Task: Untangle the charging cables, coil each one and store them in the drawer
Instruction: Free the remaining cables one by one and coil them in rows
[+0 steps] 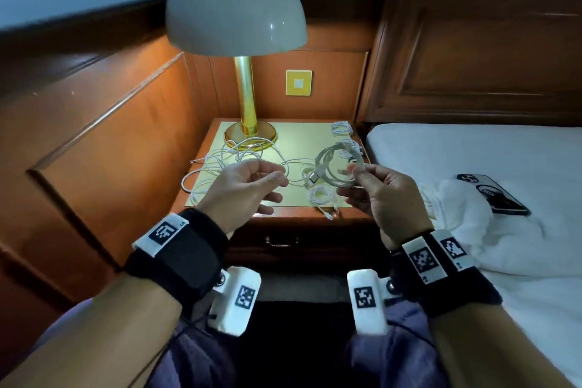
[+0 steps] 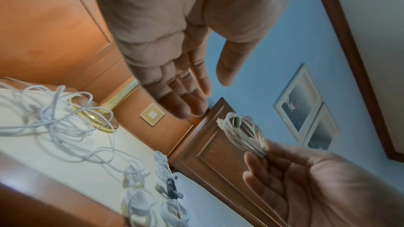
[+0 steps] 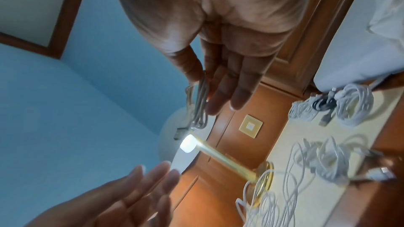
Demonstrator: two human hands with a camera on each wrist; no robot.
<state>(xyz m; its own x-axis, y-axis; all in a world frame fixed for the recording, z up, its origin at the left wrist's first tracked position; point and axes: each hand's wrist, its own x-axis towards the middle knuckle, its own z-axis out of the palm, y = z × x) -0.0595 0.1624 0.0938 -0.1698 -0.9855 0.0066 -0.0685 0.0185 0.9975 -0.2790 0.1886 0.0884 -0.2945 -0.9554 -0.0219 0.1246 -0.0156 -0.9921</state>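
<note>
From the head view, the right hand [image 1: 382, 190] holds a finished white coil [image 1: 338, 167] up over the worktop [image 1: 293, 135], thumb and fingers pinching its lower edge, a USB plug hanging at the coil's left side; the left hand [image 1: 244, 187] hangs beside it with fingers loosely bent and nothing in its grip; on the worktop a loose white tangle [image 1: 233, 156] sprawls around the lamp base [image 1: 250, 134], small coiled bundles [image 1: 341, 128] lie along the right edge, and the drawer [image 1: 283, 241] below, brass pull showing, looks closed; the coiling of this cable seems done, so I judge the step in hand to be setting it aside or stowing it. In the left wrist view, the left hand [image 2: 174, 68] is open, palm bare, fingers nearly straight, while the coil [image 2: 243, 131] stands pinched in the fingertips [image 2: 253, 160] of the other hand; finished bundles [image 2: 163, 163], one dark, lie in a row near the bed-side edge, well apart from the tangle [image 2: 54, 122]. In the right wrist view, the coil [image 3: 197, 103] hangs from between thumb and forefinger of the right hand [image 3: 227, 54], its plug lowest; the tangle [image 3: 282, 189] is unsorted, so much of the task remains; the next move likely calls for the free left hand to pull the drawer open or lift another strand from the tangle, keeping the coil pinched so its loops do not spring apart.
</note>
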